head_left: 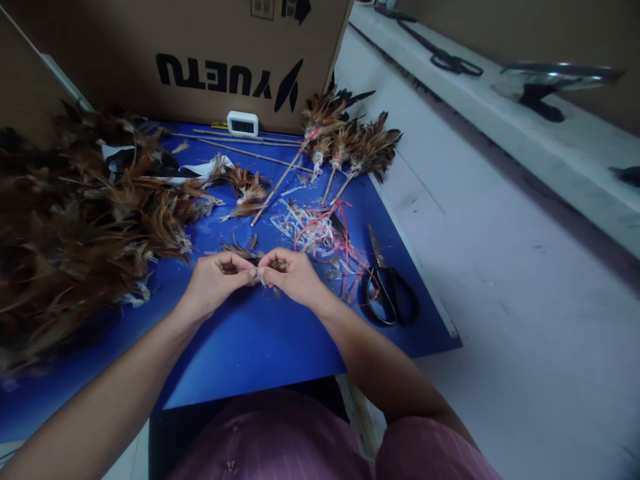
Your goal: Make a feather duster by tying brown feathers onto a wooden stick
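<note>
My left hand (220, 280) and my right hand (290, 275) meet over the blue table, thumbs and fingertips pinched together. Between them they grip the pale base of a small feather bundle (241, 251), whose brown and dark tips stick out beyond the fingers. Most of its base is hidden by my fingertips. Just past my hands lies another tied feather bundle (250, 193), beside a thin stick (277, 187). To the right of my right hand is a tangle of white and red string (320, 230). Black-handled scissors (387, 287) lie farther right, blades pointing away.
A large heap of brown feather bundles (90, 233) covers the table's left side. Feather-tipped sticks (350, 150) rest at the back right. A small white digital timer (243, 124) stands before a cardboard box (210, 40). The blue table's (240, 360) right edge runs beyond the scissors.
</note>
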Tool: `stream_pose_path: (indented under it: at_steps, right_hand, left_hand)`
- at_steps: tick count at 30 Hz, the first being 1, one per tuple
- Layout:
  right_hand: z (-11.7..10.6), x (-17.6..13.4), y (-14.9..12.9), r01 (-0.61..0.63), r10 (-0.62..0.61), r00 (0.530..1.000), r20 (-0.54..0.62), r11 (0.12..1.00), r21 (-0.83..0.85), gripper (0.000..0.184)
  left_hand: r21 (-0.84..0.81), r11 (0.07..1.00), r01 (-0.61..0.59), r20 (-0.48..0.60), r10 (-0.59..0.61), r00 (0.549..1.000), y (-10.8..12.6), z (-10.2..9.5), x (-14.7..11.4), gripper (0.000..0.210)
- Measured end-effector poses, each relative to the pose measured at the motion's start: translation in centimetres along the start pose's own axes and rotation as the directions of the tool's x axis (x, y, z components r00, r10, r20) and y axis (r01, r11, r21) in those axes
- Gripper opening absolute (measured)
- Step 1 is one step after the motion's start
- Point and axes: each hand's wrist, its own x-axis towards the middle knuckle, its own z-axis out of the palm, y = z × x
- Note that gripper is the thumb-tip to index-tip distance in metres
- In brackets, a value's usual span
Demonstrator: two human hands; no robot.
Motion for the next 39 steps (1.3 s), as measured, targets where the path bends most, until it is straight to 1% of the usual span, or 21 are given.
stream_pose_path:
  at_steps: [6, 9, 14, 19, 24, 29, 35, 39]
  right_hand:
    - [-0.1, -0.1, 0.0, 0.019, -0.02, 1.0, -0.019, 0.997, -0.071, 0.007]
    - [-0.1, 0.0, 0.1, 0.019, -0.02, 1.0, -0.012, 0.998, -0.061, 0.008]
    - [-0.1, 0.1, 0.0, -0.019, 0.019, 1.0, 0.011, 1.0, 0.015, 0.011]
    - [-0.2, -0.1, -0.4, -0.019, 0.019, 1.0, 0.01, 1.0, -0.007, 0.016]
    - [-0.4, -0.2, -0.7, -0.01, 0.011, 0.999, 0.046, 1.0, -0.016, 0.014]
    - [-0.4, -0.3, -0.9, -0.001, 0.005, 1.0, 0.03, 0.994, -0.114, 0.013]
    - [-0.5, -0.3, -0.9, 0.052, -0.042, 0.998, 0.053, 0.978, -0.201, 0.007]
    - [-0.5, -0.3, -1.0, 0.04, -0.031, 0.998, 0.048, 0.98, -0.194, 0.006]
  left_hand:
    - [-0.09, 0.994, 0.069, 0.023, -0.067, 0.997, 0.1, 0.2, 0.1, 0.021]
    - [-0.077, 0.996, 0.052, 0.013, -0.051, 0.999, 0.1, 0.1, 0.1, 0.02]
    - [-0.062, 0.998, 0.008, -0.023, -0.009, 1.0, 0.0, 0.0, 0.2, 0.02]
    - [-0.031, 0.999, -0.016, -0.034, 0.015, 0.999, -0.1, 0.0, 0.2, 0.02]
    - [-0.017, 1.0, -0.013, -0.022, 0.012, 1.0, -0.1, 0.1, 0.2, 0.02]
    - [-0.017, 1.0, -0.001, -0.008, 0.001, 1.0, -0.1, 0.1, 0.1, 0.02]
    - [-0.04, 0.999, 0.01, 0.014, -0.009, 1.0, 0.0, 0.3, 0.0, 0.023]
    - [-0.077, 0.997, 0.033, 0.018, -0.032, 0.999, 0.2, 0.3, 0.0, 0.025]
